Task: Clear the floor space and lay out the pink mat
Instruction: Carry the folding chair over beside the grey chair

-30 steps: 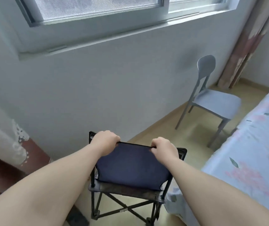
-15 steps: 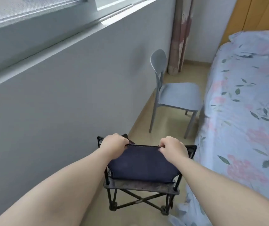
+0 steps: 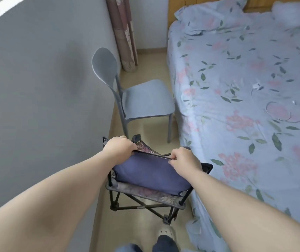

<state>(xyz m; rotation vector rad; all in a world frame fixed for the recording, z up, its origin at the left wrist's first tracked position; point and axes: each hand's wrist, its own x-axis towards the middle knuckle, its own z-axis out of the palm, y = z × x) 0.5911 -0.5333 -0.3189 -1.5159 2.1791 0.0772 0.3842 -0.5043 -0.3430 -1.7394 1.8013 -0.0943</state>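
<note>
The left hand [image 3: 120, 148] and right hand [image 3: 184, 159] grip the folding chair's [image 3: 145, 172] navy fabric.

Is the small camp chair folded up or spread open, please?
Spread open: the camp chair has splayed legs and a stretched seat.

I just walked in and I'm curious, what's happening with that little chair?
A person grips the folding chair by the top of its backrest, with the left hand and the right hand. It is in the narrow strip of floor between the wall and the bed, just behind a grey chair. No pink mat is in view.
</note>
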